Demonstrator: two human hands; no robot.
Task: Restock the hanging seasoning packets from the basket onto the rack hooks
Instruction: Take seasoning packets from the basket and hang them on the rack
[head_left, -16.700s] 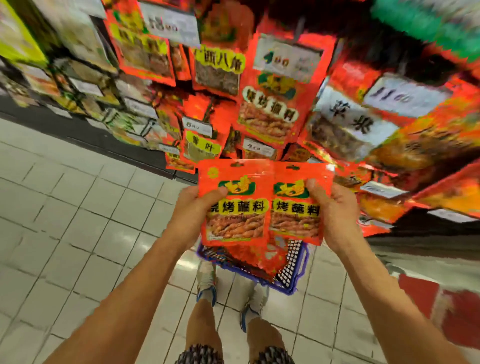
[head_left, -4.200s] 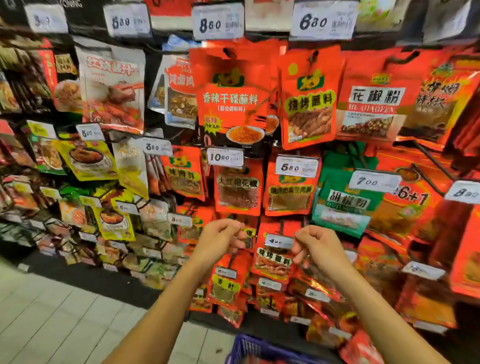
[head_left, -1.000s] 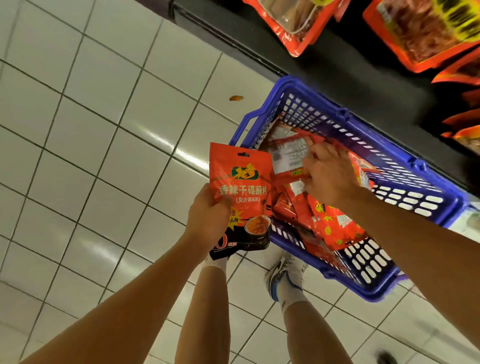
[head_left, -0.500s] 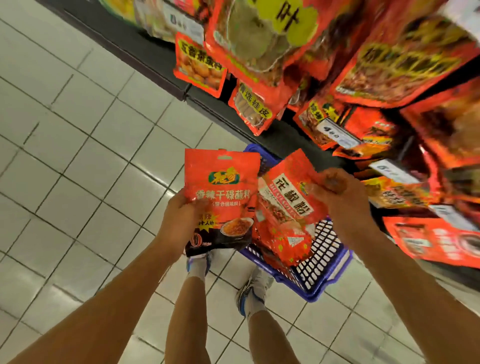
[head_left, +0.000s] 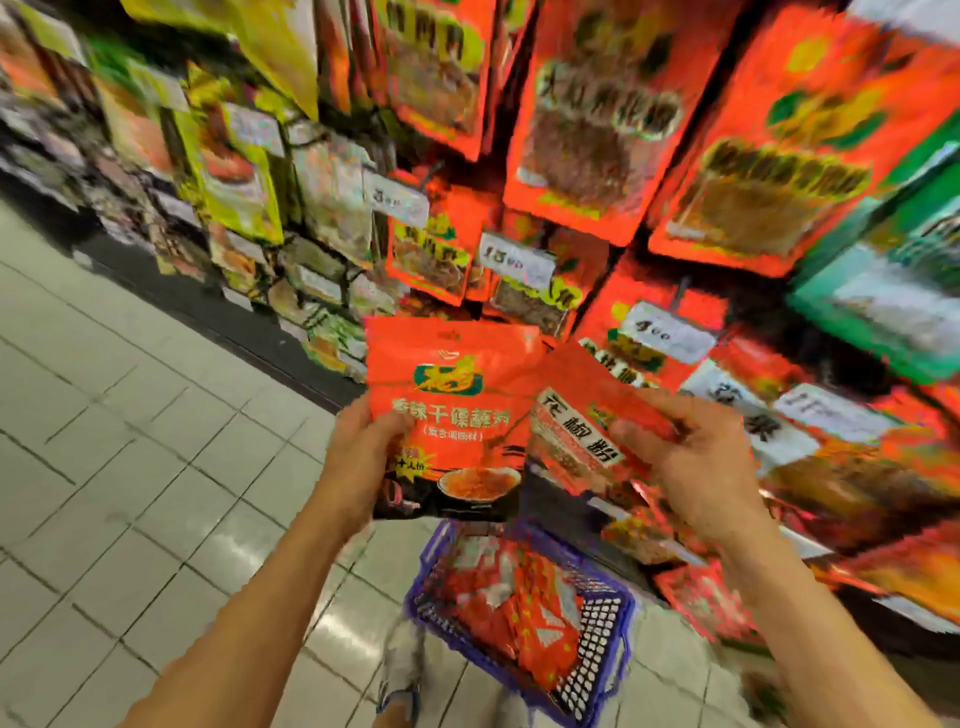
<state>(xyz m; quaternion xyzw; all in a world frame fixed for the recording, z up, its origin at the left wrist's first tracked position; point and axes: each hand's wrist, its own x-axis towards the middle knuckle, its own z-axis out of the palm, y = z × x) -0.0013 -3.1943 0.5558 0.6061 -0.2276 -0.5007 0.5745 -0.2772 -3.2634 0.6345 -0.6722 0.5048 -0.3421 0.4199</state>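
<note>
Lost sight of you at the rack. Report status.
Left hand holds a big packet; right hand pinches a smaller packet. Neither hung yet. Basket on the floor, packets inside. Nothing in the way.

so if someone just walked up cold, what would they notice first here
Two red seasoning packets held up mid-frame: the left hand grips the bigger packet with the dark bowl picture, while the right hand pinches a smaller tilted packet beside it. Behind them a blurred rack of red hanging packets fills the upper right. Below sits a blue basket of packets on the tile floor.
</note>
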